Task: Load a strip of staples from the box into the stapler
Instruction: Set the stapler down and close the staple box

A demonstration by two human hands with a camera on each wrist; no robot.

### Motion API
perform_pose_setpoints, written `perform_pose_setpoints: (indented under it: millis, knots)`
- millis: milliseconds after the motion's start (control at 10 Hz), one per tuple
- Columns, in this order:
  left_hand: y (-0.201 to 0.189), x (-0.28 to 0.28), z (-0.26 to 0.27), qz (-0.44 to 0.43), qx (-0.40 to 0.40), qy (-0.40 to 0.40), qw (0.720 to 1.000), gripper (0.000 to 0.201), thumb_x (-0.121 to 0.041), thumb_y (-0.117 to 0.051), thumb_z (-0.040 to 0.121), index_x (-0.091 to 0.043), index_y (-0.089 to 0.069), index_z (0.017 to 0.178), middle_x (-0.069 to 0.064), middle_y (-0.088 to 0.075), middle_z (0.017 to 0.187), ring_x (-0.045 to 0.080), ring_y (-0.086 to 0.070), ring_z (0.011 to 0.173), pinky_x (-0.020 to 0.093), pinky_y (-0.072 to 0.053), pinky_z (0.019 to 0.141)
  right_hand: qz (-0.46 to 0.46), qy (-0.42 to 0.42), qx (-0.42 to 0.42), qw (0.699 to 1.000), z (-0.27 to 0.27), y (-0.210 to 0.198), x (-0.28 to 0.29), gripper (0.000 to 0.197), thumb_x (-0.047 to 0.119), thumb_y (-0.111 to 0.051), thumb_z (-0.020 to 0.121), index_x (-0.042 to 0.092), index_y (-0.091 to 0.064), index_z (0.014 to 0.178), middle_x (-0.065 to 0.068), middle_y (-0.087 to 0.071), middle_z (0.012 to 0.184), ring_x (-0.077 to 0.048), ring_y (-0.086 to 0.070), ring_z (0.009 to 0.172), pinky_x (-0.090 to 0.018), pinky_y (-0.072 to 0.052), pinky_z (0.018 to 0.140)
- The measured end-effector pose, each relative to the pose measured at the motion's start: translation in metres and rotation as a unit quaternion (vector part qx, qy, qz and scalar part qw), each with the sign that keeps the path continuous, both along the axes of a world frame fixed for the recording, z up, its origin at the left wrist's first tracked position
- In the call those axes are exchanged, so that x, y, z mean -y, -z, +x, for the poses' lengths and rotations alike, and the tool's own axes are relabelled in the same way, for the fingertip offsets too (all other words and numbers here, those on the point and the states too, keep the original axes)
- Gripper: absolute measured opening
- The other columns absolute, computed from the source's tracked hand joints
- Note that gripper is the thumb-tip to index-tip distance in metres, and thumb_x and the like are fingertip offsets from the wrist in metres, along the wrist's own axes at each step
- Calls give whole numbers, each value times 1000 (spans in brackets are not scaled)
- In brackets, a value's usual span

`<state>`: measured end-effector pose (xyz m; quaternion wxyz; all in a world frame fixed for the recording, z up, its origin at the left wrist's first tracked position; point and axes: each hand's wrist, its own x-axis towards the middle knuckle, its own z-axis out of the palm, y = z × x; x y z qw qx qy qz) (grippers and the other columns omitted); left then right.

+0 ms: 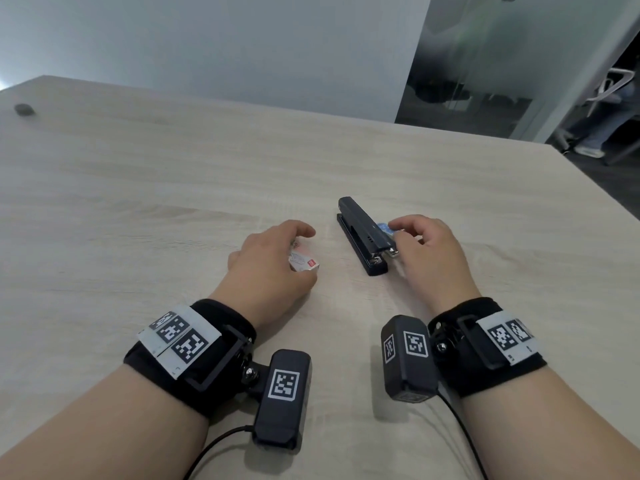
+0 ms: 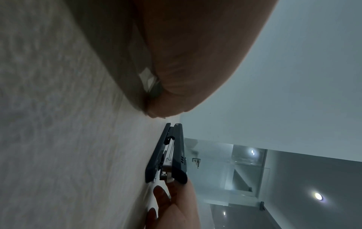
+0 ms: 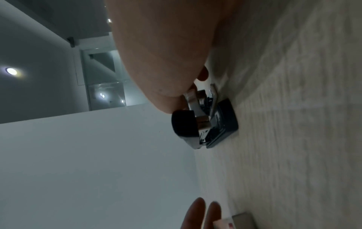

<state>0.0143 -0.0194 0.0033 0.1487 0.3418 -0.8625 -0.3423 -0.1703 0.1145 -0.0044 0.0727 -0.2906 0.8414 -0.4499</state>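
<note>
Between the left hand (image 1: 273, 261), curled over the staple box (image 1: 304, 263), and the black stapler (image 1: 362, 235) runs a bare lane of desk (image 1: 173, 188), open toward the far edge; the stapler lies aslant across the middle, its near end blocked by the right hand (image 1: 426, 251). The far half lies open save a small dark object (image 1: 23, 109) near the left corner; the wrist cameras (image 1: 282, 398) crowd the near edge.
</note>
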Motion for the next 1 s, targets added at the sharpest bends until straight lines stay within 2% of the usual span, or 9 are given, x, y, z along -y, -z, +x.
perform_pose_setpoints:
  millis: [100,200,300,400,500,600,800,900,1000]
  knots:
    - [6,4,0,16,-35,2,999,54,-31,-73,87,-40,-51,136,-11,-49,132,15,-51,128,49,-38,114,4,-13,9,1000,3,0,2,19,51,-50,84,47,-68,91,17,-62,107,-1,-61,93,-51,-46,104]
    - [6,5,-2,-1,-21,-5,1000,42,-32,-69,91,-42,-54,128,-15,-56,127,15,-52,127,48,-36,113,18,-38,10,999,6,3,4,23,58,-53,84,46,-67,98,13,-63,95,-7,-62,84,-54,-49,99]
    - [9,7,-5,-22,-20,-14,999,22,-26,-64,96,-44,-59,107,-18,-57,140,17,-47,136,44,-29,113,41,-55,3,998,7,6,5,15,50,-57,88,47,-62,102,10,-61,82,-10,-59,77,-56,-51,94]
    - [16,10,-6,-24,-36,-18,999,28,-16,-61,97,-44,-64,99,-19,-52,143,15,-42,140,45,-27,117,54,-43,-9,998,5,7,3,14,43,-56,89,45,-61,102,8,-61,80,-14,-61,76,-56,-52,90]
    - [20,15,-7,-19,-78,-19,997,27,-11,-63,95,-36,-70,101,-16,-51,128,12,-51,128,29,-38,109,55,-16,-5,998,3,5,2,18,40,-54,83,44,-60,100,8,-60,81,-16,-61,75,-55,-53,90]
    - [19,16,-7,-7,-98,-30,995,28,-4,-65,91,-31,-69,100,-12,-54,123,9,-56,113,5,-34,87,49,4,-10,999,2,6,1,19,38,-54,81,42,-62,98,9,-57,85,-15,-59,74,-55,-53,90]
    - [16,13,-7,9,-109,-50,993,26,-8,-67,89,-31,-68,101,-13,-57,122,8,-58,112,20,-38,96,16,14,14,1000,1,5,1,19,41,-55,80,40,-67,95,9,-57,91,-14,-59,79,-50,-53,91]
    - [12,7,-5,38,-145,-64,987,20,-17,-69,87,-29,-71,102,-16,-59,124,5,-57,114,24,-40,98,-85,45,78,992,5,-6,-2,18,26,-56,87,31,-69,99,-1,-63,92,-13,-55,69,-35,-50,74]
    - [10,2,-1,113,-191,-120,968,17,-30,-64,81,-35,-72,96,-15,-64,118,11,-62,110,36,-50,96,-158,103,116,975,10,-14,-8,20,16,-55,92,22,-71,102,8,-58,78,-10,-45,58,-30,-43,63]
